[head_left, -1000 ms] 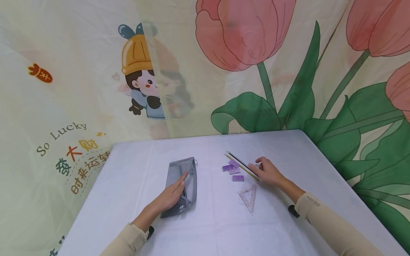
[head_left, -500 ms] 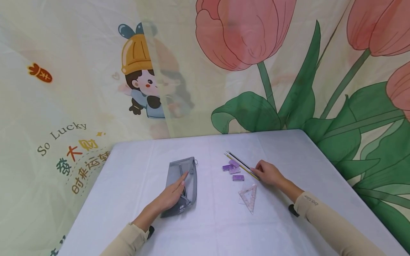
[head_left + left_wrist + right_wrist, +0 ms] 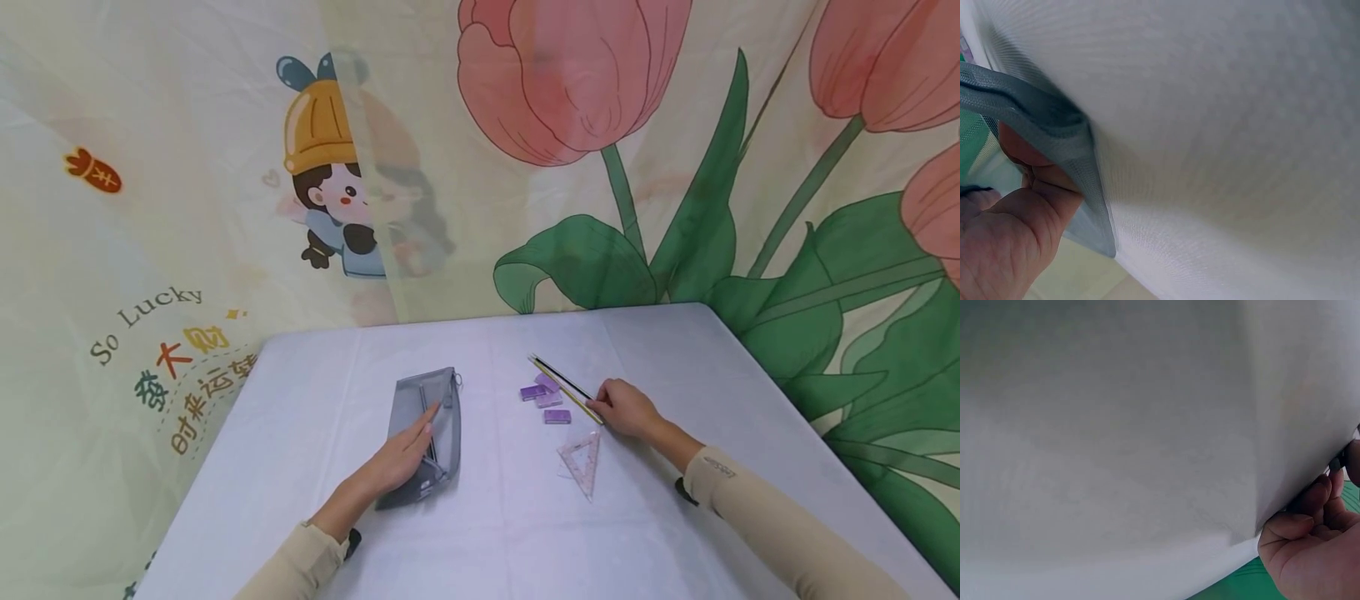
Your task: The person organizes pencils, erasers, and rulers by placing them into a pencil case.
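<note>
Overhead, tulip-print curtains back a white table (image 3: 495, 533); left hand (image 3: 397, 462) lies flat on pouch (image 3: 442, 408), right hand (image 3: 626, 408) pinches pencils (image 3: 558, 382).

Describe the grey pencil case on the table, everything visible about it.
The pencil case is a flat grey pouch of what looks like mesh fabric, with a zip along its length and a small pull at the far end. It lies flat on the white table, long axis pointing away from the person. The left hand rests on its near part, fingers straight. Whether anything is inside cannot be told.
</note>
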{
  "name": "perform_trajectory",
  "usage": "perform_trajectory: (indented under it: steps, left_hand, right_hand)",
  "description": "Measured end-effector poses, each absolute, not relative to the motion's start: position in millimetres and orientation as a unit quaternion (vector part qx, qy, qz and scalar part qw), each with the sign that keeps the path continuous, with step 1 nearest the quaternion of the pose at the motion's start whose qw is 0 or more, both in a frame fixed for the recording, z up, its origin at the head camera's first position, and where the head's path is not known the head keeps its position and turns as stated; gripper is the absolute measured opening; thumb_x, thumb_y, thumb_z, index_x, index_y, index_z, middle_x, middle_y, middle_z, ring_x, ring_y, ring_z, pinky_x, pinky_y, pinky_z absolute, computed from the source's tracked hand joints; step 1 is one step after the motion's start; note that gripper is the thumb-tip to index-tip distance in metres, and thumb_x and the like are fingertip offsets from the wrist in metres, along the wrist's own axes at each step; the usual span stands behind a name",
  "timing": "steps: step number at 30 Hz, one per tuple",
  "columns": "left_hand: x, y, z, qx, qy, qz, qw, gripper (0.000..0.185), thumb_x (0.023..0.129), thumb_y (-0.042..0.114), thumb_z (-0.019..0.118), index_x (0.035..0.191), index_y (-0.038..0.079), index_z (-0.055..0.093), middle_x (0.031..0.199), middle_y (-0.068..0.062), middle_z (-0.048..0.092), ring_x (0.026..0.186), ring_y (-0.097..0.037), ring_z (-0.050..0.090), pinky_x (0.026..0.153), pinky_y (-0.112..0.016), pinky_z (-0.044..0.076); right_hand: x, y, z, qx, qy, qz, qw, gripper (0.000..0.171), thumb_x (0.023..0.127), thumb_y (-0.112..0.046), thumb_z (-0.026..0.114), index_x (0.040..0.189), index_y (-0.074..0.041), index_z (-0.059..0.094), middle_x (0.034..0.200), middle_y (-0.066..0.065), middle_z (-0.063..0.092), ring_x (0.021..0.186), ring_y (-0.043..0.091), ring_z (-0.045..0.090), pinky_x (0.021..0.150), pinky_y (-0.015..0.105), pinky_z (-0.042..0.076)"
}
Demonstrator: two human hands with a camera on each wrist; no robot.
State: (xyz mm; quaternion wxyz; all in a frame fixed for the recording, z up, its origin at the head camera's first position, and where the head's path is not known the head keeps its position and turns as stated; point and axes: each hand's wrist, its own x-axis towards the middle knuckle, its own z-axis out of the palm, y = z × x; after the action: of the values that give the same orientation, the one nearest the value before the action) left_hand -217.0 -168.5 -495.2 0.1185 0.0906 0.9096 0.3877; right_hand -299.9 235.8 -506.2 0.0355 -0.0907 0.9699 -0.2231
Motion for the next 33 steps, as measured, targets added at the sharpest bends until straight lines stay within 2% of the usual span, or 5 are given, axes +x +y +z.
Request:
perform_trajectory:
  steps: [5,18,26,33]
  left_hand:
    - [-217,-169,-496,0.092,0.910,0.388,0.117,0.051,0.110,0.036,0.023,0.159,0.028,0.018,0.164,-0.006,0.021,0.149,-0.034,0.025,0.120,-0.052,0.023]
    - [-216,-170,-494,0.093,0.909,0.389,0.117,0.051,0.110,0.035,0.023,0.159,0.026,0.018,0.163,-0.005,0.021,0.149,-0.035,0.025,0.119,-0.053,0.023]
    - [-216,-170,-492,0.095,0.910,0.385,0.119,0.051,0.110,0.035,0.024,0.159,0.025,0.018,0.164,-0.007,0.021,0.149,-0.036,0.024,0.119,-0.053,0.023]
    - [-216,-171,-493,0.095,0.906,0.394,0.118,0.051,0.110,0.034,0.022,0.160,0.025,0.017,0.164,-0.005,0.019,0.150,-0.034,0.022,0.120,-0.052,0.021]
  right_hand:
    - [-299,234,-505,-0.092,0.973,-0.209,0.033,0.023,0.096,-0.025,0.064,0.085,-0.005,0.063,0.079,0.005,0.057,0.071,0.017,0.051,0.064,0.031,0.043]
    - [-301,237,-499,-0.033,0.958,-0.274,0.078,0.022,0.101,-0.024,0.057,0.100,-0.003,0.059,0.086,0.008,0.060,0.077,0.019,0.053,0.065,0.029,0.045]
    - [-302,241,-497,-0.038,0.947,-0.314,0.053,0.025,0.102,-0.025,0.055,0.104,-0.001,0.062,0.087,0.009,0.059,0.079,0.020,0.052,0.065,0.028,0.045]
    - [-290,231,-482,-0.055,0.931,-0.361,0.015,0.029,0.103,-0.028,0.055,0.102,0.001,0.061,0.083,0.008,0.057,0.073,0.017,0.050,0.058,0.027,0.044]
